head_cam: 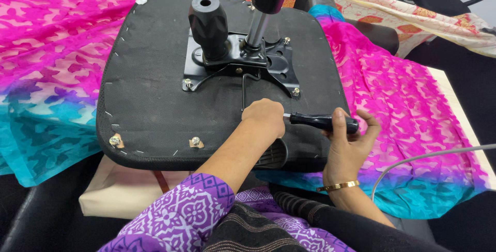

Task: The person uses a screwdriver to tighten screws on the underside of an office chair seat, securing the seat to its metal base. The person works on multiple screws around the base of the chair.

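Head view: an upturned black chair seat (155,102) lies on a pink and blue patterned cloth (408,112), its underside facing up. The left hand (264,116) is curled into a fist near the seat's right edge, just below the metal plate (243,61); what it grips cannot be told. The right hand (350,141) is closed around the black handle of 1 screwdriver (323,122), which lies level and points left, its tip hidden at the left fist. The right wrist wears 1 gold bangle (338,185).

The seat's near edge is free along its left half, where 2 bolts (195,141) stand; the left forearm crosses its right half. 1 black knob (208,25) and 1 silver post (258,25) rise from the plate. Open cloth spreads left and right of the seat. 1 grey cable (429,155) runs across the cloth's right side, near the right hand.
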